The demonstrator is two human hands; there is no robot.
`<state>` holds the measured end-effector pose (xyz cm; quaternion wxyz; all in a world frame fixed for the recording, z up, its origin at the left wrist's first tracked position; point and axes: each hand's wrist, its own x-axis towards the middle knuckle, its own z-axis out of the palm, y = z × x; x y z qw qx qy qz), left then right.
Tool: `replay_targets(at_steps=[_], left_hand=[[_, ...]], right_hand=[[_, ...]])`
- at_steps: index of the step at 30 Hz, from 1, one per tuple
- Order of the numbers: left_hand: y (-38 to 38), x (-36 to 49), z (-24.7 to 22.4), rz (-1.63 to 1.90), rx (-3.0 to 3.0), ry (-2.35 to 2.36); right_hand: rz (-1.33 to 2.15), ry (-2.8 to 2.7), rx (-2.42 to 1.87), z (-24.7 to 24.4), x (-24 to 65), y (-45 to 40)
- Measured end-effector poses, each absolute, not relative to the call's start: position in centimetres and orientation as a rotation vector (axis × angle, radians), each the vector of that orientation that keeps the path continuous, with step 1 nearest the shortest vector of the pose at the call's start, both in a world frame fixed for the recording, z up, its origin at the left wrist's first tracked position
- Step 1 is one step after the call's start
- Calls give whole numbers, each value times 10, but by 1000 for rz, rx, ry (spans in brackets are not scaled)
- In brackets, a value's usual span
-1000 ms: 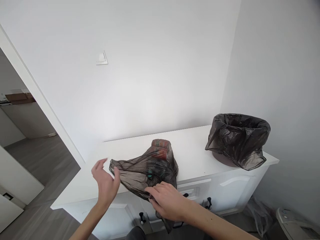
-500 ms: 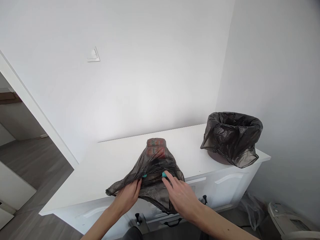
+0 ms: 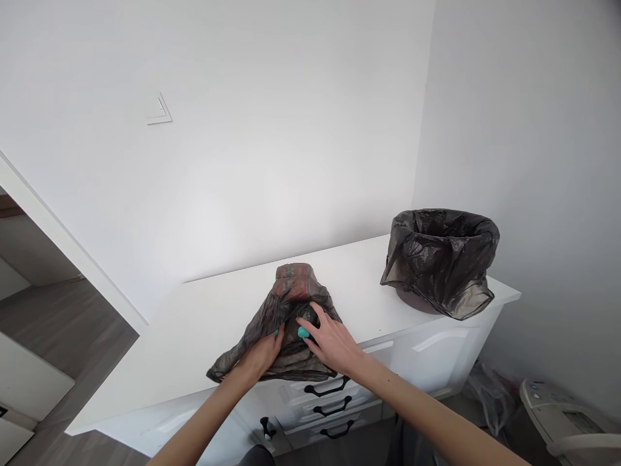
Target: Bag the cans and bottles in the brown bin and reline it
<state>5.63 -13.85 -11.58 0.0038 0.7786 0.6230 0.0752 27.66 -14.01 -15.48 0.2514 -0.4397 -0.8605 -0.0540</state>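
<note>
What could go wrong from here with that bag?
The thin, see-through black plastic bag could tear if the left hand and right hand pull at it. It reaches the front edge of the white cabinet top, so the reddish cylinders showing through it might tumble off if it slips. The small teal object at the right hand's fingertips could drop.

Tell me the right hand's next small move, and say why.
Perhaps close the right hand gently on the teal piece: its fingers lie close around it at the mouth of the dark bag, where the left hand also reaches in, so little further reaching seems needed.
</note>
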Motion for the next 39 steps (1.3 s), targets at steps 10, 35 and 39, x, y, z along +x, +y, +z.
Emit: replay_targets(at_steps=[10, 35, 39], left_hand=[[-199, 14, -32, 183, 2748, 2079], [-91, -136, 23, 909, 1818, 2549], [-95, -140, 16, 982, 1777, 2544]], right_hand=[[51, -2288, -1041, -171, 262, -106], [-13, -2272, -1080, -179, 254, -112], [-34, -2275, -1071, -180, 254, -112]])
